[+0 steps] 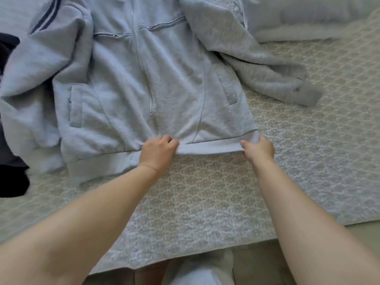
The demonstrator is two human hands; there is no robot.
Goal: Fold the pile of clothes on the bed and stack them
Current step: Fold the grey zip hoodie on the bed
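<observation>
Grey fleece zip jacket (148, 79) lies spread front-up across the upper middle of the frame on the patterned bedspread (205, 192). Left hand (158, 152) and right hand (259, 150) each pinch its bottom hem band, fingers curled round the fabric. Dark clothes (10, 161) sit at the left edge.

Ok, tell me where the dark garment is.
In the head view the dark garment lies at the far left edge of the bed, partly under the grey zip jacket, left of both hands.
</observation>
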